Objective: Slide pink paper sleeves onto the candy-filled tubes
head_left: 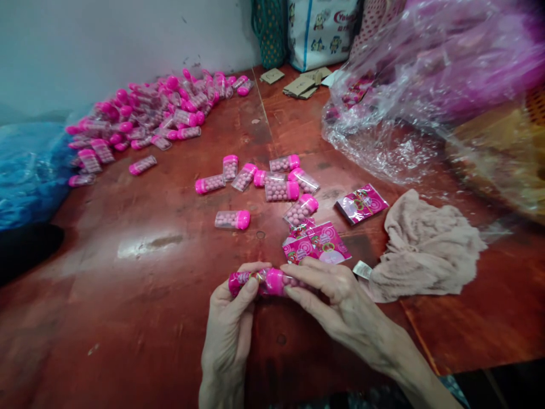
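Note:
My left hand (232,318) is closed on a printed pink wrapper sleeve (241,279), its thumb pressed on the front. In my right hand (336,295), between thumb and fingers, is a small clear candy bottle (276,282) with a pink cap and pink balls inside. The bottle's cap end meets the sleeve's right end; whether it is inside the sleeve I cannot tell. Just beyond my hands lie loose flat pink wrappers (327,241). A neat stack of wrappers (363,203) lies to their right. Several similar bottles (279,188) are scattered farther back.
A large heap of pink-capped bottles (166,108) lies along the wall at back left, beside a blue bag (32,170). On the right are a crumpled cloth (430,244) and clear plastic bags (395,130). Cardboard pieces (302,85) and a white printed bag (321,34) stand behind.

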`<state>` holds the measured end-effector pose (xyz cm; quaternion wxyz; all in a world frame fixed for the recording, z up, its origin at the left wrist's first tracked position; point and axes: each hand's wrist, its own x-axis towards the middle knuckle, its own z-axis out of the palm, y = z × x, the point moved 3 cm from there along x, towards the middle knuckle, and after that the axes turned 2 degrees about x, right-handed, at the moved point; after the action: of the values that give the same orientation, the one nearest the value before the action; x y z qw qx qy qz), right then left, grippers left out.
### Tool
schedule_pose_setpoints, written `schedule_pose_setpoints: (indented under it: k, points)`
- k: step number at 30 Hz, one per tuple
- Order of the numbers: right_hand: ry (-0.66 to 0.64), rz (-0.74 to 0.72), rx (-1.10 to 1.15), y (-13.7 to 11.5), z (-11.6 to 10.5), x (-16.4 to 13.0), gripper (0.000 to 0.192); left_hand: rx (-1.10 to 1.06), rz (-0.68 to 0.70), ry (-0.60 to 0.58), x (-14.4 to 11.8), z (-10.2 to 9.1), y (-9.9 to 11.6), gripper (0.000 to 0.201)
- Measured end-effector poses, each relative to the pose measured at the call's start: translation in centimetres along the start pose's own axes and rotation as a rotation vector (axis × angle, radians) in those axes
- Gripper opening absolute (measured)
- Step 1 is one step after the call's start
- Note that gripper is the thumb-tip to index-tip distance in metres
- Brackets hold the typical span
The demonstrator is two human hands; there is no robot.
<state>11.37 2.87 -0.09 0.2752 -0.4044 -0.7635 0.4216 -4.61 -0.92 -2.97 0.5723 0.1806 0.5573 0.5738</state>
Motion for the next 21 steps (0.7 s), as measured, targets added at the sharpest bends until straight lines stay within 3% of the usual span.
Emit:
schedule_pose_setpoints:
  k: [6,13,21]
  points:
    - [-0.036,-0.028,0.005,0.3,-0.3,0.2,0.022,0.005,0.013,0.025,0.0,0.0,-0.1,0.016]
    - [-0.050,-0.014,0.000,0.1,0.1,0.3,0.019,0.018,0.118,0.024,-0.4,0.1,0.1,0.014]
    - [-0.046,0.022,0.171,-0.7,0.2,0.5,0.025,-0.031,0.092,-0.098,-0.3,0.1,0.3,0.011]
